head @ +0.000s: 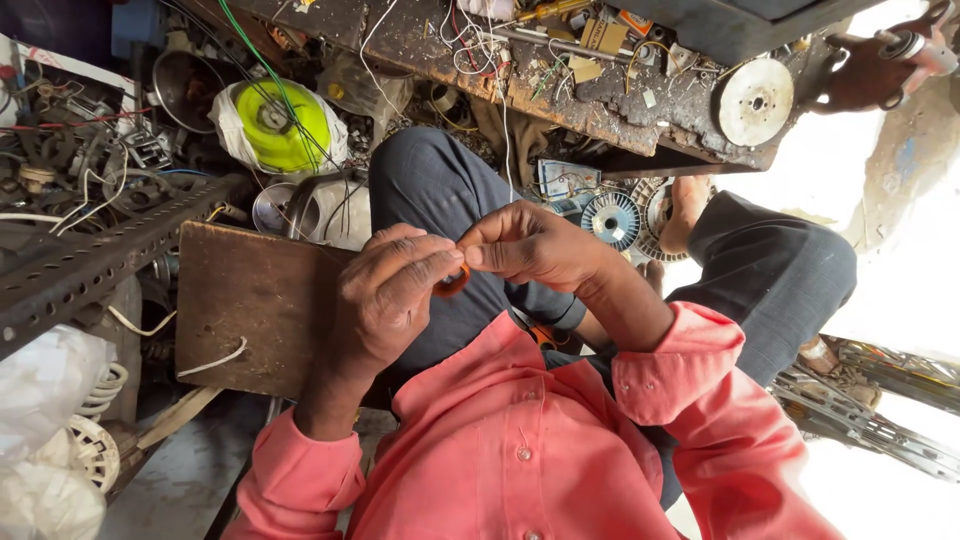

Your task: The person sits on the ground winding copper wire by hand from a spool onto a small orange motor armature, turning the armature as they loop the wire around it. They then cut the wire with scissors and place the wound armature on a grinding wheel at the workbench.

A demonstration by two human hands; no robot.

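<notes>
My left hand (392,296) and my right hand (528,243) meet in front of my chest, above my raised knee in dark trousers (440,190). Both pinch a small orange ring-shaped piece (452,282), mostly hidden by my fingers. The left thumb and fingers curl over it from the left. From the right, the other hand's fingertips press against them. I wear a salmon-pink shirt (520,440) with rolled sleeves.
A brown wooden board (255,300) lies left of my hands. A cluttered workbench (560,90) with wires and a metal disc (755,100) stands ahead. A yellow-green spool in a bag (280,125), a perforated metal angle bar (90,260) and wound motor stators (612,218) surround me.
</notes>
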